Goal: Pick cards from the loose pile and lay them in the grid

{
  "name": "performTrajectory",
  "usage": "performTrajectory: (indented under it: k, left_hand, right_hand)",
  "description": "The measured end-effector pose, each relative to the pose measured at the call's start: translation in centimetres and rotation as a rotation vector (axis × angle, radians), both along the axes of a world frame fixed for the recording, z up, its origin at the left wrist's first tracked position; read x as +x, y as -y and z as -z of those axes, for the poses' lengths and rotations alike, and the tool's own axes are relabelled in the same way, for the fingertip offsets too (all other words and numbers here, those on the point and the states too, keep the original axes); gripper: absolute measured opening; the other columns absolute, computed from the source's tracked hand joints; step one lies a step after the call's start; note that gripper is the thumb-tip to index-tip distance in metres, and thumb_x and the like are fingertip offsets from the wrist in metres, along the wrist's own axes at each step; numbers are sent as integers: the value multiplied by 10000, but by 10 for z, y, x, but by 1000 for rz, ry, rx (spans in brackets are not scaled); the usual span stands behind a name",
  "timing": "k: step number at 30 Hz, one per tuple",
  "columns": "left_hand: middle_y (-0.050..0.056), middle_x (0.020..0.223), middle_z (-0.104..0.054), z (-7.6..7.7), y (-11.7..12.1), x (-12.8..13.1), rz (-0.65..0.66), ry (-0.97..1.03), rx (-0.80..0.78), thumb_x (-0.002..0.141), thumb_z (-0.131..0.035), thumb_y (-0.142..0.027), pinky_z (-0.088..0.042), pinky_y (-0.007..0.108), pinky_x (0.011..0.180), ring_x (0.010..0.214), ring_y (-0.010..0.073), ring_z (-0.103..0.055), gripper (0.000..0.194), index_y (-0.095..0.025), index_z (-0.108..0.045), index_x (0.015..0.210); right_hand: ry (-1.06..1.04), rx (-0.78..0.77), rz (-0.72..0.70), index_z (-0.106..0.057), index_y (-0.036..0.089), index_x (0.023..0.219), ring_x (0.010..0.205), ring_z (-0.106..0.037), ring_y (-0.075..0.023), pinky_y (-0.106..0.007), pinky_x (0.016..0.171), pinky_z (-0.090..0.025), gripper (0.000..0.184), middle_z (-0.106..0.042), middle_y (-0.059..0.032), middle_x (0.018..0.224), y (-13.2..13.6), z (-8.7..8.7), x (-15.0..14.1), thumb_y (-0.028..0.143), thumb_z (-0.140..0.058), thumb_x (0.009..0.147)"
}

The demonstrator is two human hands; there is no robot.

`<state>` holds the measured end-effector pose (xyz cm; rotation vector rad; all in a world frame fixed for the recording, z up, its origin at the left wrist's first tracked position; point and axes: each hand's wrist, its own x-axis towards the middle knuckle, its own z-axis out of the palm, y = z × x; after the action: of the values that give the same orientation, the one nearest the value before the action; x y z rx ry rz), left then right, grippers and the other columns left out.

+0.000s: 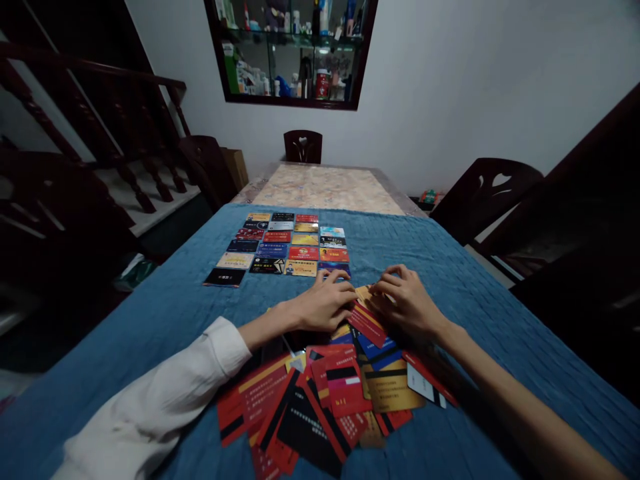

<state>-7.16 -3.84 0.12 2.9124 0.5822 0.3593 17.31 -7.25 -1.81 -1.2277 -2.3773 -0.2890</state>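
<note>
Together, both hands point(367, 303) on gold card point(364, 293)

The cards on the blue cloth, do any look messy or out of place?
Yes. The near pile of cards is jumbled and overlapping at odd angles, unlike the neat grid of cards beyond. Both hands, left hand and right hand, rest at its far edge.

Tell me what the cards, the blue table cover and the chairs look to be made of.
Cards in the loose pile: likely glossy plastic, stiff and flat, several with dark magnetic stripes.
Blue cover: woven cloth, matte, with fine ridges and creases.
Chairs: probably dark varnished wood, with carved cut-outs and a faint sheen.
Both hands, left hand and right hand, rest on the pile.
</note>
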Motion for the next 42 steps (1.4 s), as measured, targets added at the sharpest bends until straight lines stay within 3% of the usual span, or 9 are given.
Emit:
performTrajectory:
  k: [9, 14, 23, 31, 37, 42]
  left_hand:
    - [102, 1281, -640, 1, 9, 0, 79, -38, -49, 900, -520, -173, -287, 584, 1053, 1334, 335, -391, 258, -208, -626, 1132]
    - [99, 1264, -650, 0, 8, -1, 91, -68, -37, 901, -516, -161, -309, 564, 1028, 1290, 322, -434, 225, -194, -649, 1080]
    - [89, 1243, -652, -5, 7, -3, 98, -126, 29, 900, -554, -187, -311, 506, 1026, 1243, 294, -458, 182, -199, -637, 1062]
    - [86, 1092, -691, -15, 5, -7, 115, -191, -6, 921, -566, -197, -319, 440, 991, 1248, 275, -452, 87, -188, -650, 944]
    - [64, 990, -716, -12, -3, -8, 121, -104, -60, 980, -530, -236, -332, 419, 963, 1131, 245, -512, 158, -189, -678, 952]
    - [79, 1030, -709, -8, -7, -8, 89, -24, -85, 995, -486, -204, -365, 391, 947, 1090, 222, -550, 205, -184, -691, 1008]
  right_hand:
    - [7, -139, -84, -701, 221, 1009, 1125, -507, -312, -502, 907, -404, 248, -707, -109, 1011, 31, -2, -4, 425, -575, 946]
    - [47, -223, -116, -711, 243, 1054, 1138, -506, -328, -542, 930, -398, 283, -703, -111, 1044, 38, -7, -7, 462, -587, 927]
    - [55, -236, -137, -697, 239, 1123, 1148, -500, -349, -523, 914, -412, 385, -683, -128, 1098, 42, -8, -10, 522, -625, 872]
    - [5, -249, -165, -711, 241, 1099, 1120, -538, -319, -544, 956, -398, 272, -712, -117, 1037, 42, -9, -7, 396, -588, 912]
    - [-67, -209, -159, -723, 247, 1046, 1075, -577, -288, -512, 925, -432, 206, -730, -95, 996, 39, -7, -5, 338, -578, 931]
    - [-102, -197, -108, -720, 254, 1034, 1067, -587, -285, -501, 898, -444, 210, -737, -97, 974, 35, -1, -2, 271, -529, 949]
